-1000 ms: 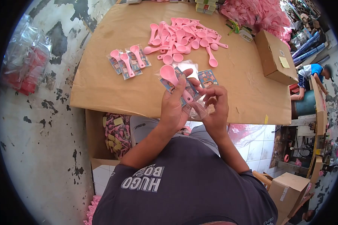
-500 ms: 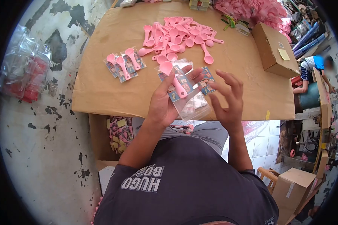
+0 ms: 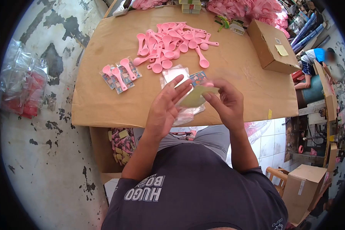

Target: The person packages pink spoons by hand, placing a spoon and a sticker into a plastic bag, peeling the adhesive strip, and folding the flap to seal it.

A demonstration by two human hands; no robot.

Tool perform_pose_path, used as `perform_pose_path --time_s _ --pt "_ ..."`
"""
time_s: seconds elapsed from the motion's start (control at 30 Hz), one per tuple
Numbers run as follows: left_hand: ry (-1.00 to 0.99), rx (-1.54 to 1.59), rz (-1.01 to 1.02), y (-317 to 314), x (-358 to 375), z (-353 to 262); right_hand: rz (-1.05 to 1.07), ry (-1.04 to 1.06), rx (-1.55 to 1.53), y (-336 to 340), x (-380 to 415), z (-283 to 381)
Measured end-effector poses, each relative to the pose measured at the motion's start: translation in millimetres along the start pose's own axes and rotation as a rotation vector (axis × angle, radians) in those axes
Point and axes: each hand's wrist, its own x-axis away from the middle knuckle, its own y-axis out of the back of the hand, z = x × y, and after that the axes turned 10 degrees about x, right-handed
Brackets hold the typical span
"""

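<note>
My right hand (image 3: 227, 100) pinches a packet (image 3: 193, 96) that shows a pale yellowish side, blurred by motion, with a bit of pink at its top. Beside it my left hand (image 3: 164, 105) is spread, palm up, fingertips close to the packet's left edge. Under the hands lie clear plastic bags (image 3: 175, 73) and a blue printed card (image 3: 197, 78). Beyond them is a heap of loose pink spoons (image 3: 166, 43). Several packed spoons on cards (image 3: 120, 75) rest on the table to the left.
A cardboard box (image 3: 272, 48) stands at the table's right, with pink bundles (image 3: 253, 11) behind it. Below the left table edge is an open carton of packets (image 3: 122, 143). Another person (image 3: 314, 61) sits at far right. Plastic bags (image 3: 23, 80) hang on the left wall.
The spoon packet has passed from my left hand to my right and turned over, its pale side now showing. My left hand has opened. The view has shifted slightly.
</note>
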Motion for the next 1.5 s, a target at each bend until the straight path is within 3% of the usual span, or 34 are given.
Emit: perform_pose_path --time_s 0.03,0.1,0.2,0.33,0.43,0.5,0.53,0.63,1.0,1.13,1.2,1.27,1.3,1.37,1.5 --pt "0.008 0.004 0.002 -1 1 -1 -0.053 -0.134 -0.056 -2 1 1" --pt "-0.038 -0.358 0.157 -3 3 -5 -0.003 -0.181 -0.021 -4 0 6" --pt "-0.064 -0.533 0.148 -7 4 -2 0.099 -0.292 0.011 -10 5 7" --pt "-0.031 -0.586 0.060 -1 4 0 0.102 -0.355 -0.034 -13 12 5" --pt "-0.065 -0.587 0.012 -4 8 3 -0.016 -0.391 -0.033 -11 10 7" --pt "-0.156 -0.628 -0.005 -13 10 7 -0.213 0.069 0.512 -9 2 5" --pt "-0.153 -0.628 -0.003 -14 12 8 -0.237 0.162 0.610 -8 -1 4" --pt "-0.184 -0.725 0.000 -15 16 12 -0.225 0.283 0.741 -13 -10 6" --pt "-0.216 -1.274 0.095 -22 19 12 -0.295 0.312 0.843 -17 -5 -3" --pt "-0.204 -1.282 0.127 -29 21 13 -0.310 0.246 0.691 -11 -7 -1" --pt "-0.110 -1.121 0.074 -30 21 15 -0.310 0.185 0.616 -6 -6 -2" --pt "-0.091 -0.993 0.075 -21 21 19 -0.447 -0.034 0.246 4 -9 -9" --pt "-0.079 -0.866 0.075 -17 20 19 -0.446 -0.033 0.247 11 -13 -9" --pt "-0.082 -0.749 0.046 -14 20 20 -0.624 -0.183 -0.430 28 -18 -8" --pt "-0.060 -0.569 -0.003 -10 18 12 -0.605 -0.088 -0.508 54 -4 -18"
